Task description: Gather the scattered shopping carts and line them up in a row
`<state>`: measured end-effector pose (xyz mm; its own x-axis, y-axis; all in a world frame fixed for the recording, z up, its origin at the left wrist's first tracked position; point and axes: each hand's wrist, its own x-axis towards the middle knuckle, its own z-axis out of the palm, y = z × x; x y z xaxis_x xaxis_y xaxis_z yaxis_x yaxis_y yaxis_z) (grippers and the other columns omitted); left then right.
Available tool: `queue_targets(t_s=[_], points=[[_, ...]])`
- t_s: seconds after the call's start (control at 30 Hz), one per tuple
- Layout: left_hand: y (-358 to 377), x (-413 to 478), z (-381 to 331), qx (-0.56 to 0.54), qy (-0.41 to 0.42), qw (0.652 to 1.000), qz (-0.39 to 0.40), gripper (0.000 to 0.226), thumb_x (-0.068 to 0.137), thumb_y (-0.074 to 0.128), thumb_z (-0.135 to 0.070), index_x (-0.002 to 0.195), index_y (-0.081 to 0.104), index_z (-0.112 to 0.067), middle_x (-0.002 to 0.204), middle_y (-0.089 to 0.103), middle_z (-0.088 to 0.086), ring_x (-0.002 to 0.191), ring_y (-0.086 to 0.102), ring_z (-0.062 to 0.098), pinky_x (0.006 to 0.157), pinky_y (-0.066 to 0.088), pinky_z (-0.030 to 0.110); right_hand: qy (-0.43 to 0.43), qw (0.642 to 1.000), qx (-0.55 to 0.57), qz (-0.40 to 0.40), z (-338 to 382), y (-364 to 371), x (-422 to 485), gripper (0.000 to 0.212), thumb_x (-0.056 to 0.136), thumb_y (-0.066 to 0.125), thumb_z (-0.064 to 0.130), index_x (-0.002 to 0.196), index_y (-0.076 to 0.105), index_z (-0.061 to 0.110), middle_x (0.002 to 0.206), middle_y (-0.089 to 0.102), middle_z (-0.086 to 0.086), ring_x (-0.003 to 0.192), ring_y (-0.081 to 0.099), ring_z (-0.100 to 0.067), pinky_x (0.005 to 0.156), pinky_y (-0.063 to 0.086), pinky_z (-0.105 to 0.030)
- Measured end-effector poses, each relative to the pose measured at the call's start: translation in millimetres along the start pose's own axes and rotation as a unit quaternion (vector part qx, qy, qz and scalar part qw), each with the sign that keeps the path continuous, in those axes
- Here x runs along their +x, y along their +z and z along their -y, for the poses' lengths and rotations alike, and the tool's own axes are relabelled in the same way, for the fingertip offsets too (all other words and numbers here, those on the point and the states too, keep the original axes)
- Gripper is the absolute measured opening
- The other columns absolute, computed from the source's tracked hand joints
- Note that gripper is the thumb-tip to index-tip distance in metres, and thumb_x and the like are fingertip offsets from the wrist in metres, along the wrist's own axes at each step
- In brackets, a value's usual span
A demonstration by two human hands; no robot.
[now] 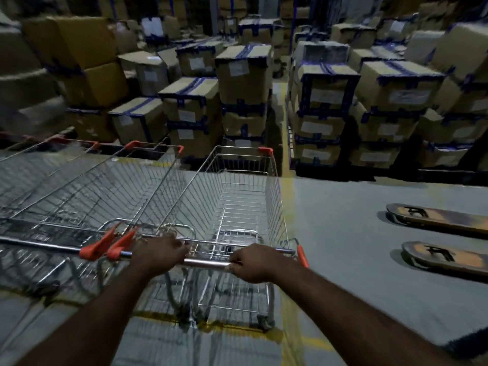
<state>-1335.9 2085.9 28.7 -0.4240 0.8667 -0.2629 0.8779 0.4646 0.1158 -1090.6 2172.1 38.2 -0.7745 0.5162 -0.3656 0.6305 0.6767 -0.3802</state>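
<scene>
Carts stand side by side on the floor [343, 228]: a neighbouring cart [105, 186] and at least one further cart [23, 165] sit to the left, noses toward the stacked boxes [243, 75]. The left hand [158, 256] and right hand [250, 262] each grip the handle bar [206, 262] of the held cart [237, 202], fingers curled over it. It sits just beside its neighbour, roughly parallel, so this placement seems nearly finished. Whether other carts are scattered elsewhere cannot be told.

Warehouse stockroom

Taped, labelled cardboard boxes [244, 75] stand stacked in rows on a grey floor [343, 220] with a yellow line [286, 188]; pallet-truck forks [446, 220] lie at right, a shopping cart [237, 207] nearby.
</scene>
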Motion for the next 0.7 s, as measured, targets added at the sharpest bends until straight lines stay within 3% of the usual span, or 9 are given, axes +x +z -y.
queue_targets(t_s=[0.07,0.13,0.2,0.27,0.4,0.47,0.6,0.7], points=[[-3.8,17.3,2.9,-0.032,-0.030,0.997,0.058,0.044,0.086,0.054,-0.058,0.102,0.068,-0.020,0.101,0.073,0.000,0.096,0.066,0.018,0.085,0.046,0.028,-0.008,0.995,0.055,0.079,-4.1,-13.9,19.2,0.040,0.100,0.056,0.048,0.111,0.072,0.012,0.086,0.073,-0.011,0.082,0.072,-0.029,0.068,0.048,-0.027],[-6.3,34.0,1.2,-0.025,-0.038,0.996,0.073,0.034,0.086,0.062,-0.049,0.096,0.071,-0.018,0.099,0.075,0.003,0.088,0.066,0.017,0.077,0.047,0.025,-0.026,0.991,0.019,0.129,-7.7,-25.0,41.1,0.045,0.096,0.061,0.051,0.111,0.075,0.011,0.098,0.075,-0.014,0.085,0.070,-0.025,0.072,0.050,-0.028],[-6.6,49.0,-7.2,0.018,-0.043,0.998,0.051,0.029,0.086,0.066,-0.045,0.096,0.071,-0.018,0.104,0.073,0.007,0.094,0.066,0.022,0.077,0.047,0.026,-0.057,0.993,-0.010,0.105,-11.1,-35.7,59.2,0.049,0.094,0.060,0.058,0.113,0.076,0.015,0.108,0.074,-0.011,0.094,0.067,-0.024,0.078,0.049,-0.028],[-9.1,56.8,-18.7,0.057,-0.059,0.996,0.041,0.031,0.080,0.069,-0.046,0.100,0.069,-0.023,0.107,0.071,0.004,0.100,0.066,0.024,0.086,0.051,0.031,-0.088,0.995,0.002,0.056,-19.2,-44.9,72.2,0.049,0.094,0.057,0.062,0.117,0.074,0.022,0.113,0.072,-0.004,0.097,0.063,-0.019,0.081,0.045,-0.029],[-11.3,57.2,-37.8,0.066,-0.086,0.993,0.053,0.034,0.082,0.069,-0.040,0.111,0.066,-0.022,0.116,0.069,0.006,0.108,0.065,0.027,0.090,0.053,0.036,-0.132,0.987,-0.083,0.023,-35.7,-44.5,89.8,0.043,0.094,0.056,0.059,0.117,0.069,0.025,0.115,0.069,-0.003,0.101,0.061,-0.019,0.080,0.043,-0.033],[-8.7,51.2,-39.3,0.044,-0.108,0.992,0.044,0.035,0.083,0.064,-0.040,0.113,0.065,-0.021,0.118,0.068,0.006,0.111,0.063,0.027,0.088,0.050,0.033,-0.154,0.980,-0.121,0.030,-39.8,-33.3,96.0,0.037,0.097,0.056,0.048,0.116,0.067,0.019,0.117,0.066,-0.009,0.108,0.062,-0.027,0.084,0.048,-0.036],[1.5,35.7,-36.1,-0.003,-0.144,0.989,-0.015,0.031,0.077,0.060,-0.047,0.093,0.066,-0.022,0.102,0.071,0.003,0.101,0.064,0.026,0.085,0.053,0.037,-0.197,0.964,-0.176,0.024,-42.5,-17.2,116.3,0.022,0.095,0.055,0.026,0.107,0.067,0.012,0.110,0.066,-0.013,0.103,0.065,-0.033,0.082,0.054,-0.039],[1.0,28.1,-39.7,-0.014,-0.183,0.981,-0.058,0.039,0.073,0.056,-0.049,0.098,0.070,-0.023,0.102,0.070,0.003,0.103,0.064,0.026,0.085,0.053,0.035,-0.234,0.945,-0.217,0.066,-44.6,-31.6,129.0,0.027,0.096,0.056,0.034,0.109,0.069,0.014,0.111,0.069,-0.014,0.105,0.067,-0.033,0.085,0.052,-0.038]])
